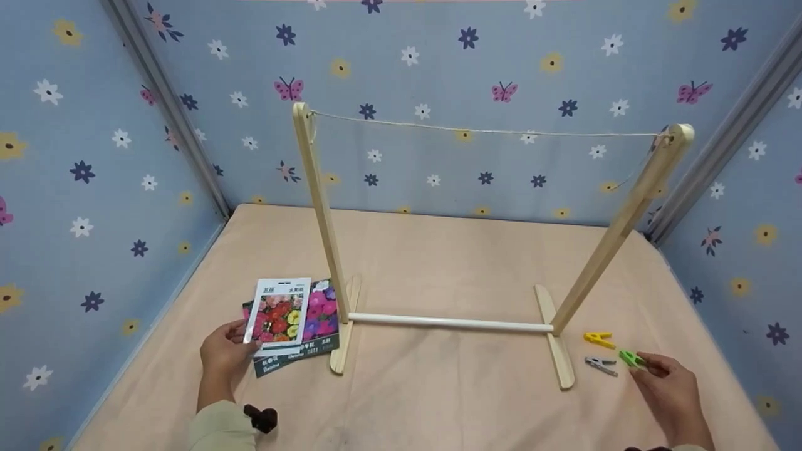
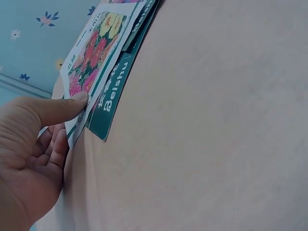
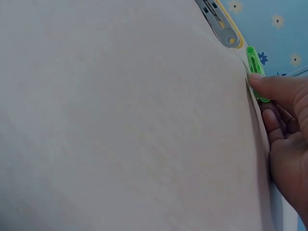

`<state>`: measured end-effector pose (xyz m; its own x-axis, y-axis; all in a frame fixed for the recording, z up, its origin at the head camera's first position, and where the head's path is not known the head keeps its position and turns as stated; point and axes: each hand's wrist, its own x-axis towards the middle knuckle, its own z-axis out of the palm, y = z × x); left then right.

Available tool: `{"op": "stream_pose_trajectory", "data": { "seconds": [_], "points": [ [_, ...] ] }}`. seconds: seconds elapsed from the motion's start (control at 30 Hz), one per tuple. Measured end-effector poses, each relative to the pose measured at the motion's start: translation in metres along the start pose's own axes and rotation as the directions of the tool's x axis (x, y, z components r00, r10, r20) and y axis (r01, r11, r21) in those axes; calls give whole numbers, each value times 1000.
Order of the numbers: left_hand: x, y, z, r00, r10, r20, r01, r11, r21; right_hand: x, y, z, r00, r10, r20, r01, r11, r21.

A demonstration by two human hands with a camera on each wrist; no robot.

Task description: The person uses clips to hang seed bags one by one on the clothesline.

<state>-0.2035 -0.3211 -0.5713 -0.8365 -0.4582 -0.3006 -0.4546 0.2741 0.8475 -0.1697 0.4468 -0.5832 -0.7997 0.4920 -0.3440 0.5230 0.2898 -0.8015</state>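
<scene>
At the left, my left hand point(image 1: 224, 352) pinches the lower left corner of a white-bordered flower seed packet point(image 1: 279, 313), thumb on its front. Beneath it lie other seed packets point(image 1: 326, 313) with dark green bands, fanned out on the cloth. Over on the right, my right hand point(image 1: 673, 385) holds a green clothespin point(image 1: 630, 358) between thumb and fingers; the right wrist view shows the same green clothespin point(image 3: 255, 65) under the thumb. A yellow clothespin point(image 1: 599, 339) and a grey clothespin point(image 1: 601, 365) lie just left of that hand.
A wooden frame stands mid-table, with a left post point(image 1: 322, 219), a right post point(image 1: 620, 238) and a white crossbar point(image 1: 448, 322) low between them. A thin string point(image 1: 463, 129) spans the post tops. Flowered panels point(image 1: 401, 69) enclose the peach cloth point(image 1: 438, 388) on several sides.
</scene>
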Motion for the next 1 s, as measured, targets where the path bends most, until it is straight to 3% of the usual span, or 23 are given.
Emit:
{"op": "stream_pose_trajectory", "data": {
  "seconds": [0.43, 0.67, 0.8, 1.0],
  "points": [
    [-2, 1, 0, 998, -45, 53, 49, 997, -62, -1, 4, 0, 1000, -11, -24, 11, 1000, -16],
    [-3, -4, 0, 1000, 1, 25, 2, 992, -122, -2, 2, -4, 996, -82, -42, 81, 996, -25],
    [-4, -6, -1, 1000, 4, 14, -2, 990, -142, -5, 2, -4, 996, -82, -46, 82, 997, 2],
    [-8, -5, -1, 1000, -25, 19, 28, 978, -207, -10, 3, 0, 991, -63, -121, 75, 992, 101]
  ]
}}
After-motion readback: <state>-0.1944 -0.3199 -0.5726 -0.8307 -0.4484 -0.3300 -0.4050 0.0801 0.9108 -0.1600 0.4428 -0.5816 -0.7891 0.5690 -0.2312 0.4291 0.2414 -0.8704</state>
